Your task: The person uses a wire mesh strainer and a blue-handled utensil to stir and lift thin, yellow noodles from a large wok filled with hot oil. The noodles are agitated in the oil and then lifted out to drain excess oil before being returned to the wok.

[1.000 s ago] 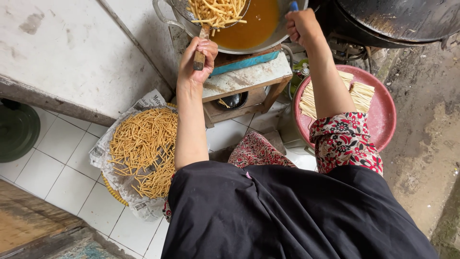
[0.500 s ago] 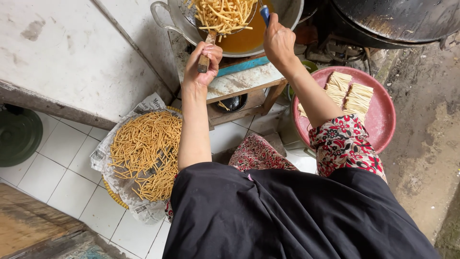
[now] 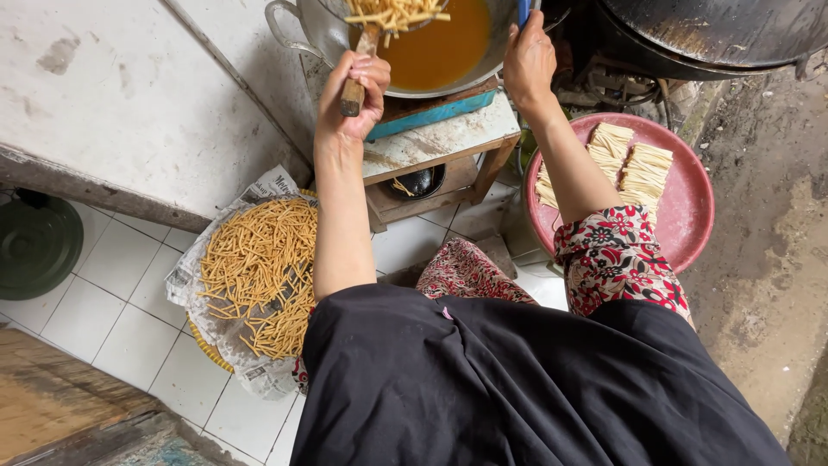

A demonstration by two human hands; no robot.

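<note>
Both hands have shifted little since half a second ago: the skimmer load of fried sticks has risen nearer the top edge of the view, and the right hand has moved slightly further over the wok's rim.

Taking the wok (image 3: 435, 65) of orange-brown oil as the landmark: far to its lower left, on the white tiled floor (image 3: 95, 302), lies a dark green round lid (image 3: 34, 246). Nearer, still lower left of the wok, a basket lined with newspaper (image 3: 194, 276) holds a heap of golden fried sticks (image 3: 263, 272).

The left hand (image 3: 349, 95) is closed tight around the wooden handle (image 3: 355, 73) of a skimmer, just at the wok's near-left rim; the skimmer's head holds pale fried sticks (image 3: 392, 13) lifted above the oil.

The wok sits on a small wooden stand (image 3: 440, 142), a low worktop with a pale scuffed top and a blue strip under the wok.

The right hand (image 3: 528, 60) is at the wok's right rim, fingers curled around a blue handle (image 3: 523, 10) that runs out of view at the top; what the tool ends in cannot be seen.

Lower right of the wok, a red round tray (image 3: 681, 216) on the ground carries bundles of pale raw strips (image 3: 625, 164). Above it, right of the wok, is a large blackened pan (image 3: 724, 30).
</note>
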